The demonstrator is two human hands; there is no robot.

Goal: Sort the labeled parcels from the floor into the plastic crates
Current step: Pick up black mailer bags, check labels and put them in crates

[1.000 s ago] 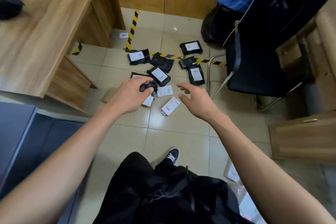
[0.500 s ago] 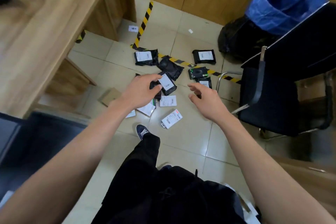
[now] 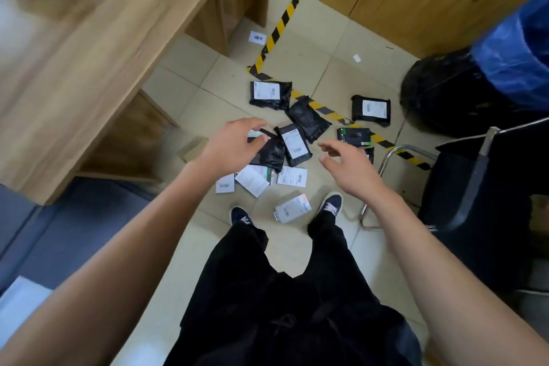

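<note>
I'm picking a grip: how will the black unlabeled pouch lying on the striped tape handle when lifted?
The black pouch looks like crinkled, glossy plastic film, so it is probably floppy and may sag from one corner. The sheen suggests it is somewhat slippery. It lies flat, so it is unlikely to roll.

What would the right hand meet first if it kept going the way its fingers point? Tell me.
Most likely the black parcel with the white label: the right hand is open, fingers aimed left and forward toward it. Depth is unclear from this one view, so it may pass above.
</note>
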